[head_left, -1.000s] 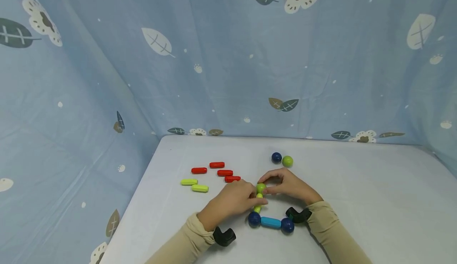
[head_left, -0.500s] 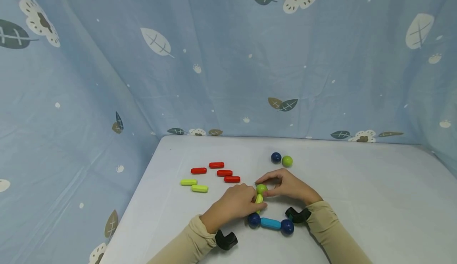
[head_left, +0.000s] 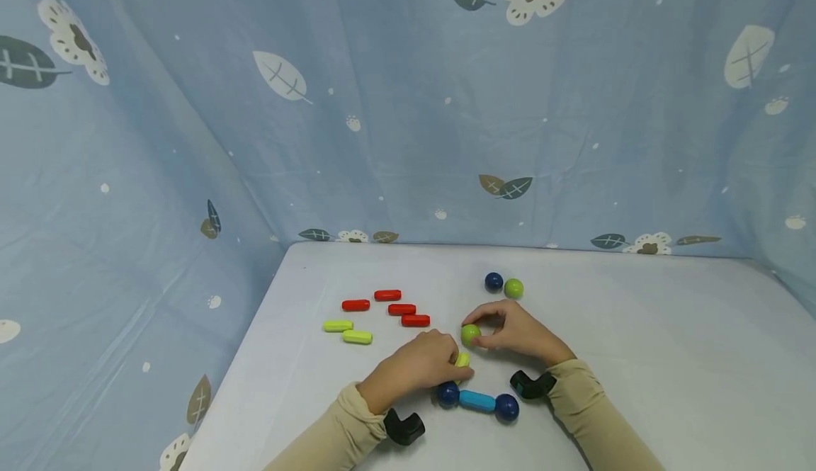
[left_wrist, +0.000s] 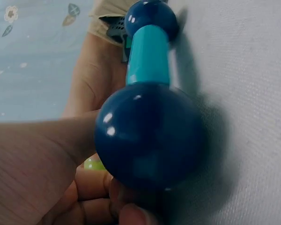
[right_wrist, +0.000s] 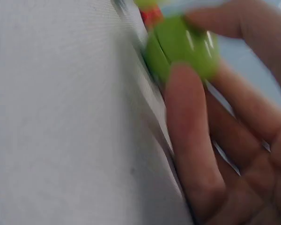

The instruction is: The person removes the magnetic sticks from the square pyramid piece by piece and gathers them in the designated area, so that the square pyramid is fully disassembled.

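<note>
My left hand pinches a yellow-green rod between thumb and fingers, covering most of it. Right by that rod's near end is a dark blue ball, joined by a light blue rod to a second dark blue ball. In the left wrist view this joined piece fills the middle, with the nearer blue ball in front of the fingers. My right hand holds a green ball between thumb and fingertips. A gap shows between that ball and the yellow-green rod.
Several red rods lie at the left of the white table, with two yellow-green rods nearer. Farther back sit a loose dark blue ball and a green ball. A blue patterned curtain borders the table.
The green ball in my right hand has come apart from the yellow-green rod. My left hand has drawn the rod slightly nearer, and the blue joined piece has shifted a little left.
</note>
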The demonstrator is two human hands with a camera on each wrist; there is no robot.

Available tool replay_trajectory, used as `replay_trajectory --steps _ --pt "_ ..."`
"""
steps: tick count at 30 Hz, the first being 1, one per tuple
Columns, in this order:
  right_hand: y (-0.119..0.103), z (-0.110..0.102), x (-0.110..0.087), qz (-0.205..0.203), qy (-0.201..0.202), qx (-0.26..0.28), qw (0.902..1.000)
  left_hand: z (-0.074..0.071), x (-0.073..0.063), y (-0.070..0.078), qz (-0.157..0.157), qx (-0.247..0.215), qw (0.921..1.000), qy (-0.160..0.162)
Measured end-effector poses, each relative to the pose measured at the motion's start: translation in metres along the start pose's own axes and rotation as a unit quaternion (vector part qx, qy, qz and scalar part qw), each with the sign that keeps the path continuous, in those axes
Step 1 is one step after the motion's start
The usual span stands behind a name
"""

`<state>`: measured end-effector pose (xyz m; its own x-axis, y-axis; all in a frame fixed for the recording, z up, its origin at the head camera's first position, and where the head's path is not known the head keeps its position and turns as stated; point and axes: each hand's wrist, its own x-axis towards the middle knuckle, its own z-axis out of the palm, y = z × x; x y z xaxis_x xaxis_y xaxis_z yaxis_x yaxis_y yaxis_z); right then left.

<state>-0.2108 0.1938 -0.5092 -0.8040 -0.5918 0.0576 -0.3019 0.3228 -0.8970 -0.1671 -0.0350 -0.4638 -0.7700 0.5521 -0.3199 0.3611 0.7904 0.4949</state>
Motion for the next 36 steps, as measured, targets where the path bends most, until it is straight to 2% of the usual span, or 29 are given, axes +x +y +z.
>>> replay_trajectory --steps 4,7,10,14,17,19,22,25,32,36 --pt "0.001 -0.004 -0.002 0.005 0.021 -0.013 0.9997 0.001 0.0 -0.001 -0.007 0.0 0.9998 -0.018" --pt "-0.002 -0.007 -0.003 0.014 0.017 0.012 0.9997 0.001 0.001 -0.002 -0.004 -0.005 0.9999 -0.015" --pt "-0.006 -0.016 -0.007 0.013 0.039 0.044 0.9982 0.001 0.001 -0.002 -0.005 -0.006 0.9999 -0.012" --pt "-0.003 -0.038 -0.02 0.001 0.111 0.07 0.9914 0.001 0.0 -0.002 -0.002 -0.011 0.9999 -0.01" --pt "0.006 -0.054 -0.031 0.012 0.182 0.071 0.9806 0.001 -0.001 -0.003 0.006 -0.019 0.9997 -0.009" --pt "0.014 -0.061 -0.038 0.033 0.227 0.063 0.9713 0.002 -0.001 -0.003 0.01 -0.021 0.9997 -0.008" --pt "0.024 -0.066 -0.044 0.08 0.261 0.04 0.9613 0.002 -0.002 -0.004 0.01 -0.02 0.9997 -0.005" --pt "0.032 -0.068 -0.046 0.107 0.261 0.019 0.9591 0.002 -0.001 -0.003 0.009 -0.01 0.9999 -0.001" --pt "0.036 -0.067 -0.043 0.096 0.243 -0.028 0.9649 0.002 -0.001 -0.003 -0.001 -0.005 1.0 -0.003" --pt "0.037 -0.066 -0.043 0.095 0.241 -0.035 0.9652 0.003 -0.001 -0.002 -0.004 -0.002 1.0 -0.005"
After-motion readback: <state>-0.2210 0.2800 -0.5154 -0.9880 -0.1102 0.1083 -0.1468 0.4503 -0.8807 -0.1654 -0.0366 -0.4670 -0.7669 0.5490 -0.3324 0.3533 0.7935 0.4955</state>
